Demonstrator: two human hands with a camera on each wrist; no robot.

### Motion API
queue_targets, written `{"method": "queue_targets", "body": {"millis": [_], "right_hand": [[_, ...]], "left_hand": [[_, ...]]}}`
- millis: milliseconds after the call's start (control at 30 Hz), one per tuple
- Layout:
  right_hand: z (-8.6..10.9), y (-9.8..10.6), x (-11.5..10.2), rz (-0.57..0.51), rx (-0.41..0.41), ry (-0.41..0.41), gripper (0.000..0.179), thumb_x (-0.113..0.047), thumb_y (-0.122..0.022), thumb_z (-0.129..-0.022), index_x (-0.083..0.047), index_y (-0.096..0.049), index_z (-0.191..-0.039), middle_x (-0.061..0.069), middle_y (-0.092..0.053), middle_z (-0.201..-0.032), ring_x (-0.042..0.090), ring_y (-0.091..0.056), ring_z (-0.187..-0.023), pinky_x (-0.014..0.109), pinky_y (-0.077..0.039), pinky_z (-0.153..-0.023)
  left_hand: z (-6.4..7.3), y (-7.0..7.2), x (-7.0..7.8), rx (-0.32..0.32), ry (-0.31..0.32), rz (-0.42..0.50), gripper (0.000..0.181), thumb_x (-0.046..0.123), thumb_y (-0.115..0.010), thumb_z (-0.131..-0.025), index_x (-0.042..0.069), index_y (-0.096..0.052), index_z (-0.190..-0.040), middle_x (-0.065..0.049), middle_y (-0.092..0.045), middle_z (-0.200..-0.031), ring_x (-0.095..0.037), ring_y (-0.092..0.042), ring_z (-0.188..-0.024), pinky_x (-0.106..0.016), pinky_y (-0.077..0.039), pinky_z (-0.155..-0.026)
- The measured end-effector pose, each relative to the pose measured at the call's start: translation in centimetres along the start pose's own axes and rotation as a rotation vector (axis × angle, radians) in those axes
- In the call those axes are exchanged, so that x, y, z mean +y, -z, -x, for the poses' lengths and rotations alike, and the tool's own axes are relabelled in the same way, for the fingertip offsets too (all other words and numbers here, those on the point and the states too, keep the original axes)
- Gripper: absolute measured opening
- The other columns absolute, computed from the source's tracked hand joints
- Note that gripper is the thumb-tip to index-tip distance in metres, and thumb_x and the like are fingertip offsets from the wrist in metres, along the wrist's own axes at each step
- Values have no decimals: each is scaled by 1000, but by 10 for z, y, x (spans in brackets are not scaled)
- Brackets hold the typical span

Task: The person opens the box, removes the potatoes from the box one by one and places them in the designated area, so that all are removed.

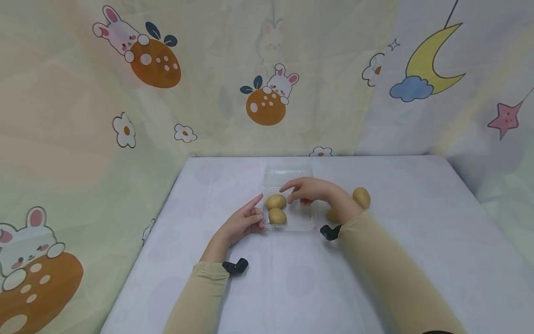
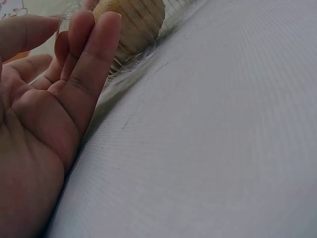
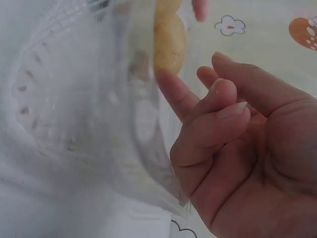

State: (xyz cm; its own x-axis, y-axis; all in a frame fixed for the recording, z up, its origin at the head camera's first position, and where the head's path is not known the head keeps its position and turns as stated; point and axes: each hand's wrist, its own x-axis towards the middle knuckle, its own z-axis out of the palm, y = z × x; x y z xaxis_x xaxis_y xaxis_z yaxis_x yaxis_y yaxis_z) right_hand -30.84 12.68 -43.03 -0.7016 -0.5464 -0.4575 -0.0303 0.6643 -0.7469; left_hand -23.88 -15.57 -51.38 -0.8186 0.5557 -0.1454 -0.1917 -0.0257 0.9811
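Observation:
A clear plastic box (image 1: 298, 222) lies with its lid (image 1: 288, 175) folded back on the far side. Two small potatoes sit in its left part, a farther potato (image 1: 276, 202) and a nearer potato (image 1: 277, 216). My left hand (image 1: 243, 222) is at the box's left side, index finger stretched out along it; in the left wrist view its fingertips are right at the ribbed wall, a potato (image 2: 143, 22) behind. Over the box, my right hand (image 1: 310, 189) holds nothing, its fingers partly bent. In the right wrist view one finger reaches close to a potato (image 3: 170, 44).
Right of the box, a potato (image 1: 361, 198) lies on the white-covered table (image 1: 292, 287). Another potato (image 1: 332, 215) is partly hidden by my right wrist. A printed cloth (image 1: 217, 69) with rabbits and flowers hangs behind the table's far edge.

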Motion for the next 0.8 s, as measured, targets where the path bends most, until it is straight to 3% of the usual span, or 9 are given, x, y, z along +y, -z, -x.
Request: {"method": "queue_targets", "body": {"millis": [400, 633, 800], "right_hand": [[-10, -11, -5, 61, -55, -25, 48, -22, -65, -95, -36, -54, -139, 11, -65, -107, 15, -48, -57, 27, -45, -57], [-12, -14, -5, 56, -61, -42, 40, -23, -62, -97, -34, -54, -134, 11, -65, -105, 16, -49, -59, 27, -46, -58], [-13, -17, -5, 64, -75, -48, 48, -25, -61, -97, -38, -50, -141, 7, -67, -108, 16, -53, -63, 27, -49, -59]], "left_hand": [[-2, 1, -3, -4, -3, 13, 74, 12, -58, -99, 28, -18, -159, -2, -56, -96, -16, -66, -83, -41, -59, -87], [-2, 2, -2, -19, -11, 13, 74, 11, -56, -100, 26, -15, -160, -2, -54, -97, -15, -66, -83, -39, -59, -87], [-2, 2, -2, -18, -11, 14, 73, 9, -54, -100, 26, -15, -160, -3, -53, -97, -15, -66, -82, -38, -60, -86]]}}
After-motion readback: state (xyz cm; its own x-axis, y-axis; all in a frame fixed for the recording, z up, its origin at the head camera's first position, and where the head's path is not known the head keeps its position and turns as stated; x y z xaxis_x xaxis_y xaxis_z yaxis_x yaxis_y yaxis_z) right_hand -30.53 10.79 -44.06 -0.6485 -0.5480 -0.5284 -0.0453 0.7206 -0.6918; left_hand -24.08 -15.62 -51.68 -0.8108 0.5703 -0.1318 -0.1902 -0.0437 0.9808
